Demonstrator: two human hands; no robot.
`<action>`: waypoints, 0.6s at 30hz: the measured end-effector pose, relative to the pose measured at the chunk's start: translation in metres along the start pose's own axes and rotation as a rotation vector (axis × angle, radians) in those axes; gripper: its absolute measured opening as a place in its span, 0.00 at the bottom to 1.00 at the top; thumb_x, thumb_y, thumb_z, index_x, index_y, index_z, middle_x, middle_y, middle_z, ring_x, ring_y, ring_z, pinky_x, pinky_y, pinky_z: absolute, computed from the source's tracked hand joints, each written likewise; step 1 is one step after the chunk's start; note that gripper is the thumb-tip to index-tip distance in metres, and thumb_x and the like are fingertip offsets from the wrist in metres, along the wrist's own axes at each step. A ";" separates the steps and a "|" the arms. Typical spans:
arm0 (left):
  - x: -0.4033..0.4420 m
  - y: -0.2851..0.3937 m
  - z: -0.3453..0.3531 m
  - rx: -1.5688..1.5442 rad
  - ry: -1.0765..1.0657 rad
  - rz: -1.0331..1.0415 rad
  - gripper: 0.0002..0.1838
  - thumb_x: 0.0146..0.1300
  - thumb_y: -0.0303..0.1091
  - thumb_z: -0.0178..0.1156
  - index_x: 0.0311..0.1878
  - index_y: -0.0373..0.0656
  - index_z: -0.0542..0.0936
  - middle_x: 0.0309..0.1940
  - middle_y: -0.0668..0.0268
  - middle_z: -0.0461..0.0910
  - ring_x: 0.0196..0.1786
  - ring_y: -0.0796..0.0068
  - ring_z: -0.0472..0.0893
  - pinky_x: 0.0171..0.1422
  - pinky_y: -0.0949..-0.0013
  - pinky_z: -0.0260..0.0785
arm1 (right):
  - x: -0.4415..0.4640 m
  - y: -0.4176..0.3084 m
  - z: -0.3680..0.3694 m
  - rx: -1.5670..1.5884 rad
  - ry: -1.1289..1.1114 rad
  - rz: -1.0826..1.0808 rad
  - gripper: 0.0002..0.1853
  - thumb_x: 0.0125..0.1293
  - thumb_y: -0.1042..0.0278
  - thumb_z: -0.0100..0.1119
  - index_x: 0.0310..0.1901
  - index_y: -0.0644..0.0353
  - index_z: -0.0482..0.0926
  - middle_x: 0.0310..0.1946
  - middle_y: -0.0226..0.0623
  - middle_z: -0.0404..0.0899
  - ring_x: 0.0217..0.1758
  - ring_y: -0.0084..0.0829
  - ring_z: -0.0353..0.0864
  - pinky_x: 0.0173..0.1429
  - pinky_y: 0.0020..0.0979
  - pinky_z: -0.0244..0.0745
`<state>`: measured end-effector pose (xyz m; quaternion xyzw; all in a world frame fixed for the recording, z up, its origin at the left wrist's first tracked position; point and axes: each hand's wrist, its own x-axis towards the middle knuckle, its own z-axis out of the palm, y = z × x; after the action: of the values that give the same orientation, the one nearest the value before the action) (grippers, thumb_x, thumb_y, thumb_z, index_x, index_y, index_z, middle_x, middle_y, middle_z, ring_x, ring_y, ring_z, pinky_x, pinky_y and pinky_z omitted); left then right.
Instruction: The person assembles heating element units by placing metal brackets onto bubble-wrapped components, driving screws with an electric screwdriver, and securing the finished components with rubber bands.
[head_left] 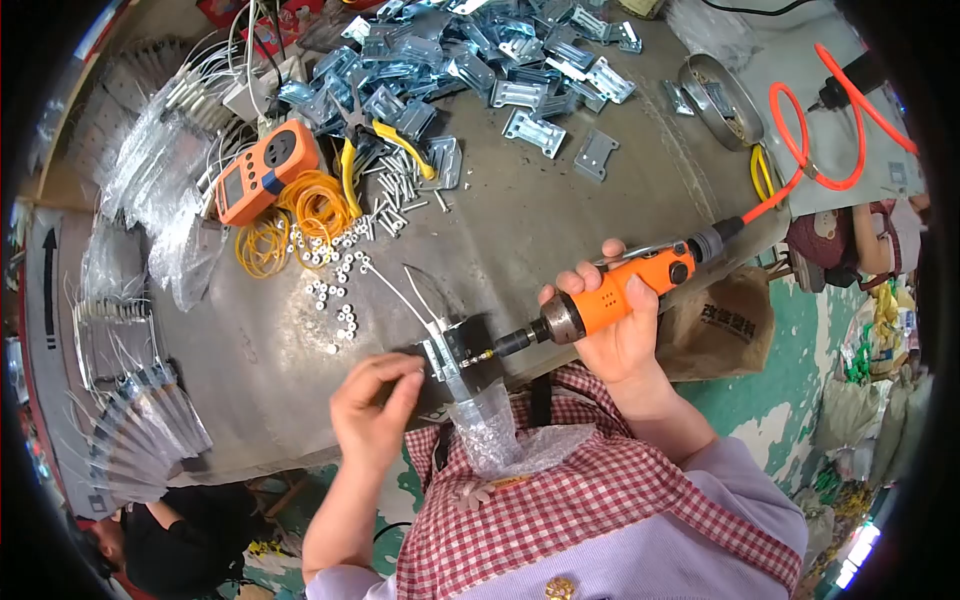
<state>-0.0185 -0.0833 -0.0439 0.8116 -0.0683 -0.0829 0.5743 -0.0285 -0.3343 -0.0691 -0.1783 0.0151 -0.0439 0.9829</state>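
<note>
Right hand (622,345) holding driver (622,297), left hand (368,408) — nearby

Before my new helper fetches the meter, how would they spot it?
On the grey table, left of the metal bracket pile, find the rubber bands. The meter lies beside them: boxy, orange, with a screen and round dial, unlike the driver.

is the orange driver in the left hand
No, the right hand grips the orange driver, while the left hand is beside the part with white wires.
</note>
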 end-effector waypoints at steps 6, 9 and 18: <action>-0.018 -0.002 0.021 -0.343 0.094 -0.124 0.07 0.55 0.19 0.60 0.39 0.34 0.80 0.41 0.61 0.77 0.42 0.77 0.75 0.46 0.77 0.67 | 0.000 -0.001 -0.001 0.011 0.029 0.021 0.19 0.60 0.58 0.56 0.52 0.48 0.66 0.36 0.32 0.71 0.46 0.31 0.69 0.62 0.48 0.60; -0.021 -0.005 0.028 -0.427 0.144 -0.159 0.07 0.56 0.19 0.60 0.39 0.34 0.80 0.41 0.61 0.77 0.41 0.78 0.75 0.45 0.77 0.67 | -0.002 -0.001 -0.002 0.019 0.040 0.022 0.20 0.59 0.58 0.57 0.51 0.48 0.66 0.36 0.32 0.72 0.46 0.31 0.69 0.62 0.48 0.59; -0.020 -0.004 0.036 -0.445 0.159 -0.129 0.07 0.57 0.20 0.60 0.39 0.34 0.80 0.39 0.62 0.78 0.39 0.80 0.75 0.42 0.79 0.67 | -0.005 0.001 -0.010 -0.013 0.039 0.013 0.20 0.59 0.58 0.58 0.51 0.50 0.67 0.36 0.32 0.72 0.47 0.32 0.69 0.63 0.47 0.60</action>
<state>-0.0460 -0.1111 -0.0588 0.6719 0.0491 -0.0682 0.7359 -0.0340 -0.3367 -0.0789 -0.1837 0.0357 -0.0407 0.9815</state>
